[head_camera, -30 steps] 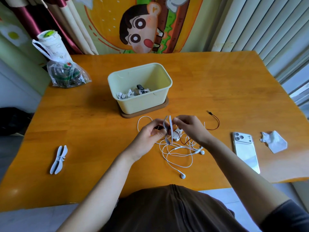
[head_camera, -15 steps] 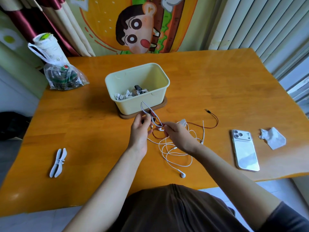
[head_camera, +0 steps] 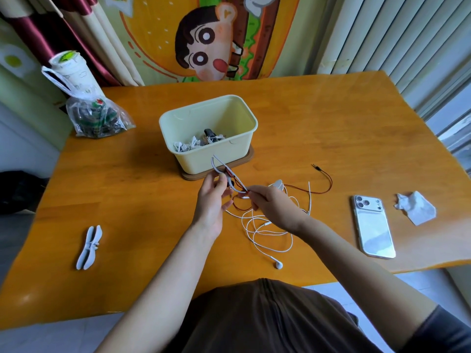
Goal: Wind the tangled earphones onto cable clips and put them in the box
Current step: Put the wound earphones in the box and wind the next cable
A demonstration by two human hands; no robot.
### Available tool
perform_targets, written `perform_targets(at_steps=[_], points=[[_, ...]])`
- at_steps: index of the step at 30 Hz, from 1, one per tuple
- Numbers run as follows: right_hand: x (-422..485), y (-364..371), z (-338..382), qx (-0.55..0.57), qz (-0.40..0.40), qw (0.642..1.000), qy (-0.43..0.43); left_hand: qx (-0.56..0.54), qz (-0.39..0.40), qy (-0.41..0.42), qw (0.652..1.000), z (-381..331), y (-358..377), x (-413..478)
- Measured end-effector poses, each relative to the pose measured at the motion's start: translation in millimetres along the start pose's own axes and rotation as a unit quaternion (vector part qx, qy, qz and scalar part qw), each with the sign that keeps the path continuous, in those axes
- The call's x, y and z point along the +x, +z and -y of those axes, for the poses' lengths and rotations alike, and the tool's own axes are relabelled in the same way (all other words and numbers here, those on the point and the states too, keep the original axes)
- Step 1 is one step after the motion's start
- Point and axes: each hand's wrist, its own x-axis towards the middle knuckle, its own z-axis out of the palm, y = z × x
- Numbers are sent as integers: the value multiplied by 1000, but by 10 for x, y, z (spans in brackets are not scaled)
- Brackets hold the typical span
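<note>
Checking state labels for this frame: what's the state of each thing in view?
cable clip: held above the table, red cable wound on it
left hand: grips the clip
right hand: pinches the clip's other end
red cable: partly wound, plug end on table
white earphones: loose, tangled on table
box: open, wound earphones inside
spare clip: lying unused on table
phone: face down

Bright window daylight, tabletop glare, wide-angle edge distortion.
</note>
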Motion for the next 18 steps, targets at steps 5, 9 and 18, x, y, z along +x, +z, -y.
perform_targets(at_steps=[5, 9, 18], points=[[-36, 22, 17, -17, -1, 1000, 2, 95, -54, 74, 991, 72, 19, 30], [-60, -4, 68, -73, -3, 997, -24, 404, -44, 246, 880, 186, -93, 127], [58, -533, 144, -115, -13, 992, -46, 600, 108, 247, 753, 247, -237, 127]])
